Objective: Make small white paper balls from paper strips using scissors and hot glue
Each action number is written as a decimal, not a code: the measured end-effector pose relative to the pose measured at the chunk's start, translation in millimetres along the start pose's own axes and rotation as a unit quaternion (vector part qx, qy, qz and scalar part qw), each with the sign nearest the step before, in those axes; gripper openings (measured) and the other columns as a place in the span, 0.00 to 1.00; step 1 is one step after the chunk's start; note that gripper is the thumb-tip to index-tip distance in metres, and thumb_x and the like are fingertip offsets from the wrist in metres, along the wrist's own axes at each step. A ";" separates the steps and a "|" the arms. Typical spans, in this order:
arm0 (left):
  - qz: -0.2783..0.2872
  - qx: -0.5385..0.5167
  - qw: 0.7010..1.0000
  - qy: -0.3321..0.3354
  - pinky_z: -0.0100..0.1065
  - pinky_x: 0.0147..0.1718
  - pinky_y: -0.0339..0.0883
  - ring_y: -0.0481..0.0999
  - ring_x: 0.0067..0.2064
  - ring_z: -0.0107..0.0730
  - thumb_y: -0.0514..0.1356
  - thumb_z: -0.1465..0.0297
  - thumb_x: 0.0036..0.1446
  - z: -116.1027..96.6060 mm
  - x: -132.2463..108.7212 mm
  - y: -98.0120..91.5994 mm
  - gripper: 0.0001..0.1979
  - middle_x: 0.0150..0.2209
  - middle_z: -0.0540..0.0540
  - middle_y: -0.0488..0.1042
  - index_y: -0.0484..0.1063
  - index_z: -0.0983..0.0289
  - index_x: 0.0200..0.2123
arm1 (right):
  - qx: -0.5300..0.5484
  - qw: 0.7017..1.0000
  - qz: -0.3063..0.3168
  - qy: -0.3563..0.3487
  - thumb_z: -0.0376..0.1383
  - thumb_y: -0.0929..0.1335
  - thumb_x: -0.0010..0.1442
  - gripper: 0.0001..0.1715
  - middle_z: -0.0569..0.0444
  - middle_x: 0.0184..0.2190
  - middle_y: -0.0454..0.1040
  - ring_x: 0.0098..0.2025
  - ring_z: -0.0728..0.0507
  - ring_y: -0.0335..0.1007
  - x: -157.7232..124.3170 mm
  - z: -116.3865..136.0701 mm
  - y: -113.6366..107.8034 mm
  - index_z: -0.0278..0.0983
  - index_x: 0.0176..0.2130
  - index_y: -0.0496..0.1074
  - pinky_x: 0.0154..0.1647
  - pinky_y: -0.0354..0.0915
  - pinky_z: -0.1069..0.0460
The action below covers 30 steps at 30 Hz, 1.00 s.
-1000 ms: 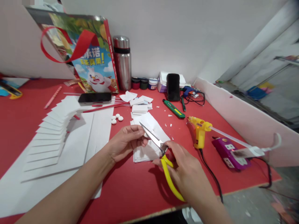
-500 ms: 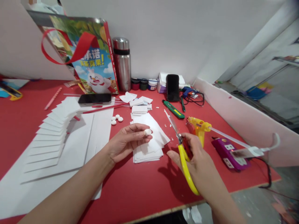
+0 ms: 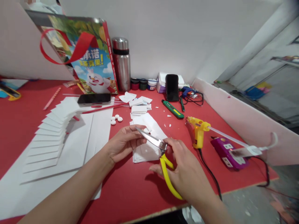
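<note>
Between the fingertips of my left hand (image 3: 127, 140) is a small round white piece (image 3: 146, 130), partly hidden behind the scissor blades. My right hand (image 3: 187, 168) grips scissors (image 3: 151, 140) with yellow handles, and their blades point left across the white piece. I cannot tell whether the blades touch it. Below both hands lies a stack of white paper cards (image 3: 146, 154). Several similar white round pieces (image 3: 113, 122) sit together on the red table just beyond my left hand.
At left, a fanned row of white card steps (image 3: 46, 140) stands on white sheets. A yellow glue gun (image 3: 198, 127), a purple power strip (image 3: 227, 152) and a green cutter (image 3: 173, 109) lie at right. Behind are a steel flask (image 3: 121, 65), a bag (image 3: 93, 59) and phones (image 3: 94, 98).
My right hand has brought the scissors left and turned them, so their blades now reach the white piece in my left hand. My left hand has stayed almost in place.
</note>
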<state>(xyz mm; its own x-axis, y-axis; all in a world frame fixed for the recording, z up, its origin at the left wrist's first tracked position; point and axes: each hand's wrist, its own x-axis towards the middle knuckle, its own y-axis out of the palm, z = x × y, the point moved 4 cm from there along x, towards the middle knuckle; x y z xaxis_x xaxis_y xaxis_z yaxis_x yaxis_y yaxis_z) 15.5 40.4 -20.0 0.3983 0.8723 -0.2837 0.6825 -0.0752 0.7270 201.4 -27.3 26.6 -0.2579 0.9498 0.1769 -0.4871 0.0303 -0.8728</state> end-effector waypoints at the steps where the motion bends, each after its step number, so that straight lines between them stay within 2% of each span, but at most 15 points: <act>1: -0.003 0.001 1.000 -0.002 0.27 0.37 0.76 0.79 0.34 0.28 0.71 0.78 0.49 0.2 0.0 -0.1 0.12 0.35 0.58 0.80 0.79 0.71 0.39 | -0.002 1.000 0.000 -0.003 0.48 0.74 0.55 0.34 0.45 0.44 0.72 0.44 0.36 0.71 -0.1 -0.5 1.0 0.37 0.54 0.64 0.44 0.69 0.43; 6: 0.005 0.010 1.000 0.006 0.28 0.36 0.75 0.79 0.33 0.29 0.71 0.79 0.47 0.0 -0.9 1.2 0.10 0.32 0.57 0.80 0.80 0.70 0.36 | -0.013 1.000 -0.004 -0.007 0.52 0.75 0.54 0.37 0.45 0.45 0.72 0.44 0.35 0.72 1.1 -1.9 3.0 0.38 0.55 0.63 0.42 0.69 0.43; 12: 0.010 0.034 0.998 0.046 0.32 0.41 0.75 0.80 0.35 0.30 0.73 0.76 0.46 -2.9 -2.1 4.8 0.10 0.32 0.55 0.80 0.80 0.69 0.34 | -0.043 0.998 -0.029 -0.030 0.48 0.71 0.59 0.29 0.44 0.42 0.73 0.41 0.36 0.73 2.5 -0.5 1.1 0.37 0.53 0.63 0.39 0.69 0.44; 16: 0.000 0.048 0.998 0.050 0.34 0.43 0.74 0.79 0.36 0.32 0.73 0.76 0.45 -3.0 -2.4 6.1 0.10 0.33 0.56 0.80 0.81 0.69 0.34 | -0.071 0.995 -0.046 -0.046 0.47 0.69 0.62 0.26 0.44 0.41 0.74 0.39 0.37 0.75 2.1 0.6 1.4 0.36 0.53 0.63 0.35 0.69 0.46; 19: -0.009 0.057 0.997 0.051 0.36 0.44 0.73 0.79 0.37 0.33 0.73 0.76 0.46 -3.0 -2.3 6.4 0.10 0.33 0.57 0.80 0.80 0.69 0.34 | -0.096 0.993 -0.052 -0.051 0.47 0.69 0.62 0.27 0.43 0.41 0.74 0.38 0.36 0.75 1.9 1.4 3.0 0.35 0.54 0.64 0.34 0.69 0.46; 25: -0.011 0.060 0.997 0.051 0.36 0.46 0.73 0.80 0.38 0.33 0.72 0.76 0.47 -2.6 -1.3 5.0 0.09 0.35 0.58 0.81 0.80 0.70 0.35 | -0.090 0.994 -0.035 -0.043 0.48 0.69 0.61 0.30 0.43 0.43 0.73 0.40 0.36 0.74 2.0 -0.6 7.8 0.34 0.56 0.63 0.37 0.71 0.45; 30: -0.012 0.056 0.997 0.058 0.36 0.46 0.73 0.80 0.38 0.34 0.72 0.75 0.48 -1.6 -0.6 2.6 0.08 0.35 0.58 0.81 0.81 0.69 0.34 | -0.132 0.989 -0.036 -0.053 0.51 0.67 0.64 0.30 0.42 0.42 0.73 0.39 0.36 0.74 4.8 0.7 7.3 0.34 0.55 0.65 0.35 0.69 0.46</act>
<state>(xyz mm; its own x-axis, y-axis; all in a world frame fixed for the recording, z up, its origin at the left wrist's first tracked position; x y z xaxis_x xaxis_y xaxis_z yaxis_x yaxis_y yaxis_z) 16.0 40.5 -17.0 0.3119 0.9239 -0.2215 0.7581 -0.1015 0.6442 196.0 -22.7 21.4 -0.3228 0.9052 0.2766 -0.2752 0.1898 -0.9425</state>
